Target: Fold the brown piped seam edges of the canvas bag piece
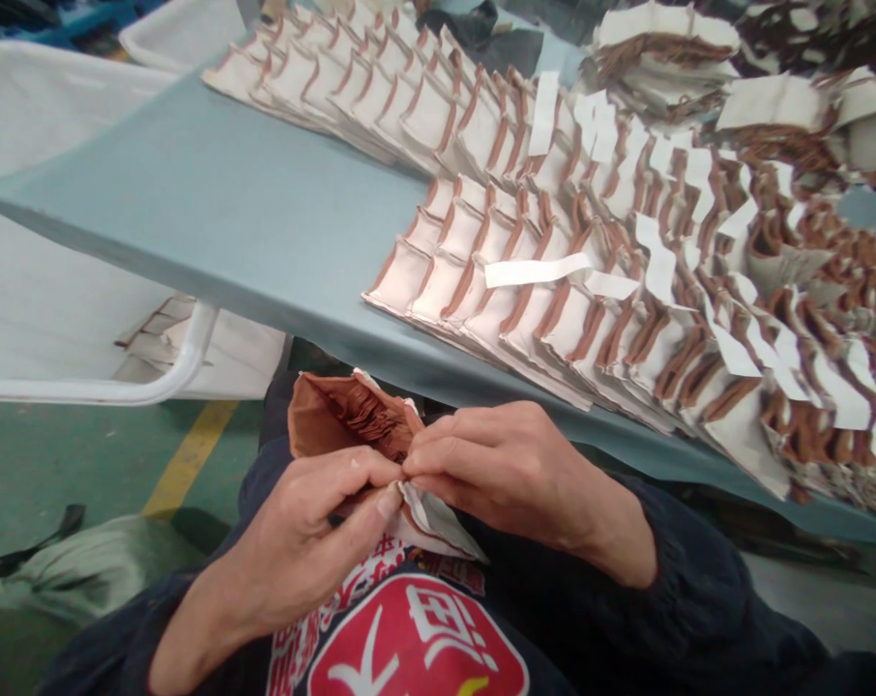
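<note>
A brown-and-cream sewn piece, gathered in folds inside, is held above my lap. My left hand pinches its cream edge between thumb and forefinger. Right beside it, my right hand grips the same seam with the fingertips pressed together. The two sets of fingertips almost touch, and whatever small detail lies between them is hidden. A cream flap of the piece hangs below my fingers, over the printed apron.
On the blue-grey table, long rows of similar cream pieces with brown edges overlap, with white paper strips among them. Bundles are stacked behind. At left stands a white cart with pieces inside; a green bag is below.
</note>
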A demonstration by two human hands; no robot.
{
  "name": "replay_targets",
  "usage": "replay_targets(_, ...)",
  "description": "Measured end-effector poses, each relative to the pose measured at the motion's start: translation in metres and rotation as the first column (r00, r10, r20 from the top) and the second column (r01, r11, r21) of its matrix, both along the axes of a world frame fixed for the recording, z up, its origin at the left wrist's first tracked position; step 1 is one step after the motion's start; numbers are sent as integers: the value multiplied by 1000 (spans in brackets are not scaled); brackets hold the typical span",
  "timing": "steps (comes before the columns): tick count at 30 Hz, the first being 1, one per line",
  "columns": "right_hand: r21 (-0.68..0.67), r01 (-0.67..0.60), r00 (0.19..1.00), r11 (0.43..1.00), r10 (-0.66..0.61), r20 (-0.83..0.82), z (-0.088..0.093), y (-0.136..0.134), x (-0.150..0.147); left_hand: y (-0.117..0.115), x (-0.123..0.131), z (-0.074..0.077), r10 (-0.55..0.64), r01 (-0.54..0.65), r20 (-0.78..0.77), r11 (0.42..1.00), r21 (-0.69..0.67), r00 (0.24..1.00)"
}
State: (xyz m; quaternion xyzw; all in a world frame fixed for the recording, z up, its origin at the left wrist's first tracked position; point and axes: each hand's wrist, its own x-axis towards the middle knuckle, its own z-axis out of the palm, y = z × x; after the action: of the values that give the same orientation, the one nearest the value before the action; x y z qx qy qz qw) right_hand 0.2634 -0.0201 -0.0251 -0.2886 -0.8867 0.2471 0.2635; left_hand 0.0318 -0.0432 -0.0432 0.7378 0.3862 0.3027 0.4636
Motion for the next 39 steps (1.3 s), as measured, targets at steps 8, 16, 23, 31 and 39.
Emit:
replay_targets(8, 55, -126, 964, 991, 109, 243, 17, 2, 5, 4, 1, 2, -44, 46, -59, 999, 28, 997)
replay_targets(16, 200, -98, 956, 975, 36, 291, 15, 3, -2, 4, 5, 3, -69, 66, -100, 997, -34, 993)
replay_targets(23, 263, -13, 977, 965, -43, 208, 0, -4, -5, 1, 9, -5, -62, 52, -102, 994, -95, 993)
replay_targets(31, 22, 48, 999, 999, -48, -12, -11, -8, -12, -6, 3, -8, -91, 90, -14, 992, -86, 996)
replay_targets(39, -676, -39, 999, 735, 18, -38, 3, 0, -17, -8, -9, -16, -107, 106, 123, 994, 11, 987)
